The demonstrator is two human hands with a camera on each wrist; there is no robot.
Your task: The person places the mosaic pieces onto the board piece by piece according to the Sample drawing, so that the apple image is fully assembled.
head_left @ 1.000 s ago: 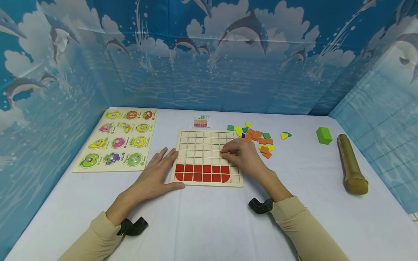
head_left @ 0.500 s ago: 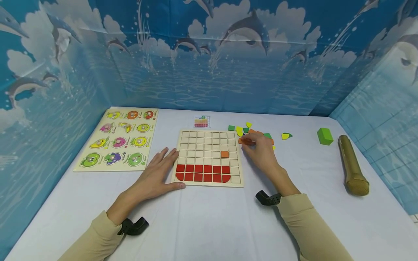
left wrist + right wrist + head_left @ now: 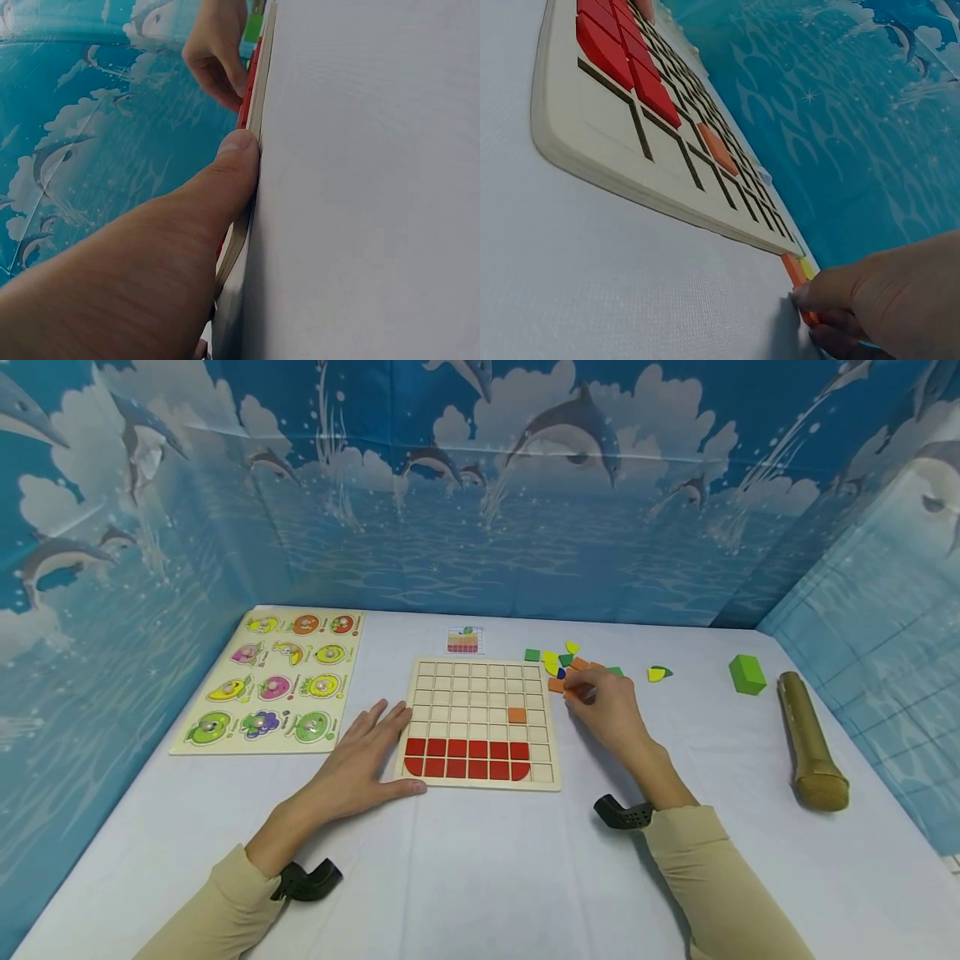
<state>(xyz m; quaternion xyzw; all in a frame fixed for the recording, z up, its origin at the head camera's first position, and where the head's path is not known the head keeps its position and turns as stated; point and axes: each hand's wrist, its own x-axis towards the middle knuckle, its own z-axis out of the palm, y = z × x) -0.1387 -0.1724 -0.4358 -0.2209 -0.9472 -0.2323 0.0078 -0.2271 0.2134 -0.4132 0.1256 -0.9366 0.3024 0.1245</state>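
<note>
A wooden grid board (image 3: pixel 480 693) lies in the middle of the table. Two rows of red tiles (image 3: pixel 467 760) fill its near part, and one orange tile (image 3: pixel 517 716) sits alone in a cell toward the right. My left hand (image 3: pixel 360 760) rests spread along the board's left edge, its thumb at the near corner. Beyond the board's right edge my right hand (image 3: pixel 609 706) is down at the heap of loose tiles, thumb and fingers closed together. In the right wrist view, those fingers pinch an orange square tile (image 3: pixel 808 315); the hand hides part of the heap.
A small picture card (image 3: pixel 465 640) lies behind the board. To the left is a fruit puzzle board (image 3: pixel 273 681). Loose yellow and green pieces (image 3: pixel 657 673), a green block (image 3: pixel 747 674) and a brownish-gold microphone-shaped object (image 3: pixel 812 739) lie to the right. A dolphin-print curtain (image 3: pixel 480 527) stands behind.
My right hand released an orange tile in a board cell and moved right to the heap, where it now pinches another. My left hand has stayed in place.
</note>
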